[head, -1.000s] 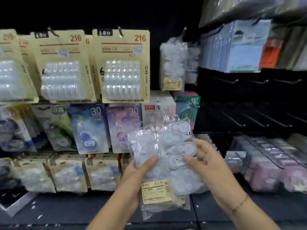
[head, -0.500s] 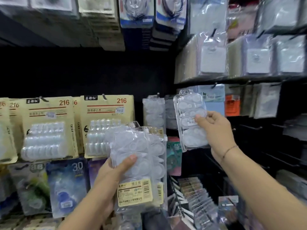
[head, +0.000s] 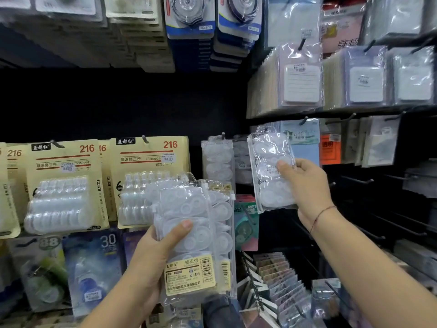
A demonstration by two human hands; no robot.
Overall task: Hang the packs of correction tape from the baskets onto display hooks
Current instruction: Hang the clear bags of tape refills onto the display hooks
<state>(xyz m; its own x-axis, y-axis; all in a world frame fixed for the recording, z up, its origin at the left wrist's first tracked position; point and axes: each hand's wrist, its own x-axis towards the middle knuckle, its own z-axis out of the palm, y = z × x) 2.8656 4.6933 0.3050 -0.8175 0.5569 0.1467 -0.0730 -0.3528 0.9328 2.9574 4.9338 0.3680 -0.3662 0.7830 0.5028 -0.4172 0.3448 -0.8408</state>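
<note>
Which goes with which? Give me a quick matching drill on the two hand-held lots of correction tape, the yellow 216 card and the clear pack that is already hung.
Things:
1. single clear pack
2. stack of clear packs
3. yellow 216 card
4. hung clear pack

States:
A. hanging, see-through bag
B. gripped low by the left hand
C. hanging, red number at the top
D. held up by the right hand

Pairs: 1-D, 2-B, 3-C, 4-A

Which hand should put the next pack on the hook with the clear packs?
Right. The right hand pinches a single pack, raised level with the hanging clear packs and just right of their hook. The left hand grips the stack lower, so it is busy.
</note>
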